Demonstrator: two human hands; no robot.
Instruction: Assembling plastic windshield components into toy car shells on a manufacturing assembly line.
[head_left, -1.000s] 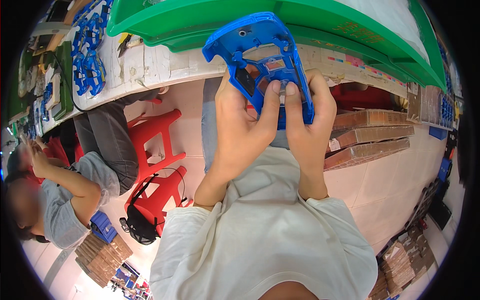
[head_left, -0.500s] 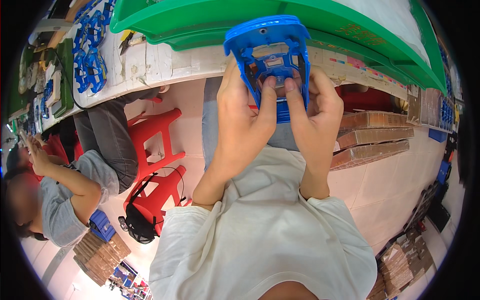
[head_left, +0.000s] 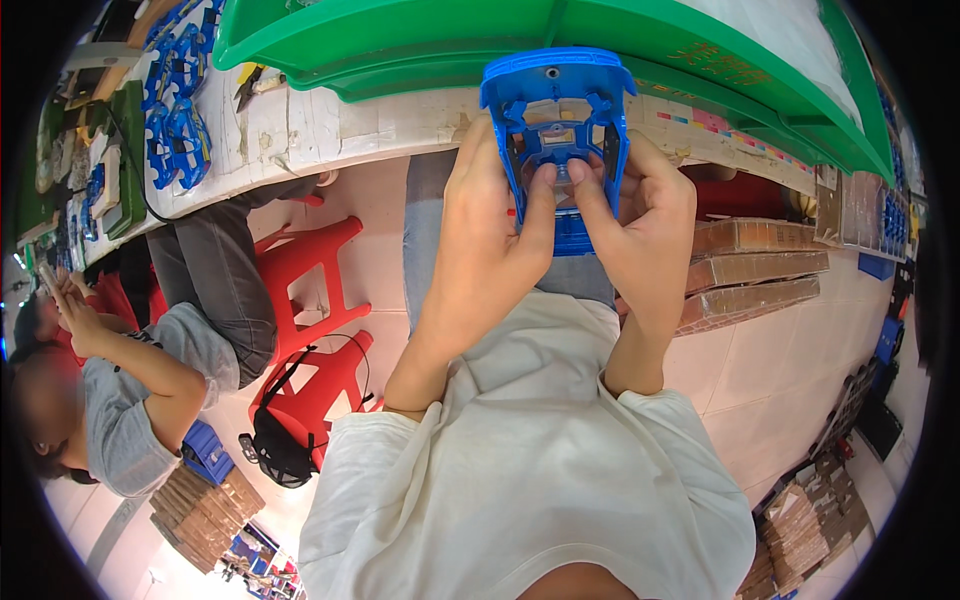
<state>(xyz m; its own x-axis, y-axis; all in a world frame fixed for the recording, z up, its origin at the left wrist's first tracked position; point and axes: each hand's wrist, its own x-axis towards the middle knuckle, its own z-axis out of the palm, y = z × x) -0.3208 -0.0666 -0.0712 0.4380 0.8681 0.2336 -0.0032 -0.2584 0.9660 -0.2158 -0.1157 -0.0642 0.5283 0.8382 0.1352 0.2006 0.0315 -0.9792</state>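
Note:
Between my hands is a blue plastic toy car shell (head_left: 556,85), held up in front of the table edge with its hollow inside facing me. A clear plastic piece (head_left: 560,172) shows inside it, under my thumbs. My left hand (head_left: 492,205) wraps the shell's left side, its thumb pressing inward. Round the right side closes my right hand (head_left: 648,205), thumb also reaching into the hollow. The two thumb tips lie close together. Most of my other fingers are hidden behind the shell.
A green tray (head_left: 400,65) stands on the white worktable (head_left: 330,130). Several blue plastic shells (head_left: 180,140) lie on the table at the left. A co-worker (head_left: 150,390) sits at far left near red stools (head_left: 310,390). Flat cardboard boxes (head_left: 750,265) are stacked at right.
The blue shell has shifted slightly to the right and turned more upright, and both my hands moved with it. My thumbs still press inside.

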